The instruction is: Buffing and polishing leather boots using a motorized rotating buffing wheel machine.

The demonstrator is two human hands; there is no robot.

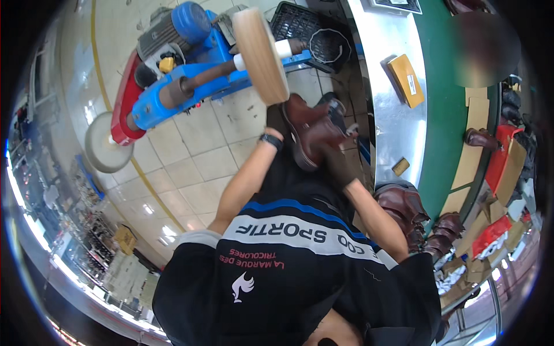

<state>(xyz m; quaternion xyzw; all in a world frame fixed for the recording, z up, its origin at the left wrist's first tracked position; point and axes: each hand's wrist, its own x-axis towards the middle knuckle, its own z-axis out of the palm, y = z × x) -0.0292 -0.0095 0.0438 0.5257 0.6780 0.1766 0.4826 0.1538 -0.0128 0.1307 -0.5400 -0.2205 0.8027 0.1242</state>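
A dark reddish-brown leather boot (311,130) is held in front of my body, just below the rim of a pale buffing wheel (257,55). My left hand (277,120), in a dark glove with a watch at the wrist, closes on the boot's left side near the wheel. On its lower right side my right hand (339,165), also in a dark glove, grips the boot. The fingers of both hands are partly hidden behind the leather. Whether the boot touches the wheel I cannot tell.
The wheel belongs to a blue machine (196,81) with a second, whitish wheel (107,143). A black plastic crate (294,26) stands beyond it. On the metal-edged bench (398,138) at right lie a yellow box (407,81) and a small tan block (400,167). More brown boots (404,205) stand near my right elbow.
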